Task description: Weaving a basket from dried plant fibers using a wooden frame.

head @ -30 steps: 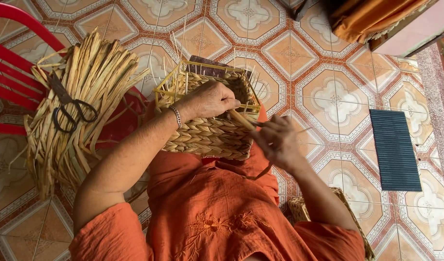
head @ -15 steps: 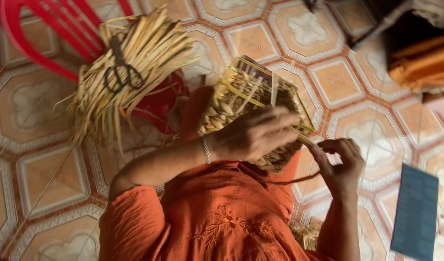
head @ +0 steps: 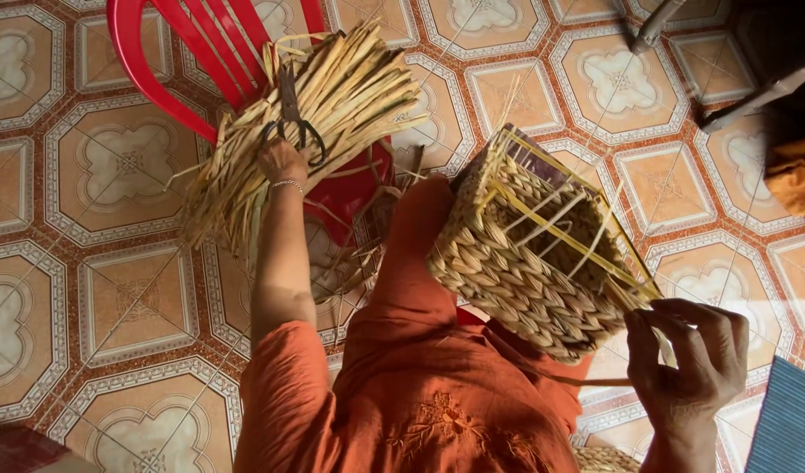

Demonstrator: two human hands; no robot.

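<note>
Reaching onto the straw bundle [head: 315,114], the left hand [head: 281,162] has its fingers hidden beside the scissors [head: 293,118]; its grip cannot be told. The right hand [head: 693,350] pinches a strand at the woven basket [head: 529,254], above patterned floor tiles [head: 113,166].

Below me spreads the tiled floor of orange and cream octagon patterns [head: 131,289], running out on every side. My loose orange embroidered garment [head: 420,394] fills the lower middle. At the lower right corner lies a dark blue ribbed mat [head: 792,429]. Up in the top right stand thin grey metal legs [head: 652,26], with a fold of orange cloth [head: 797,180] just beneath them.
</note>
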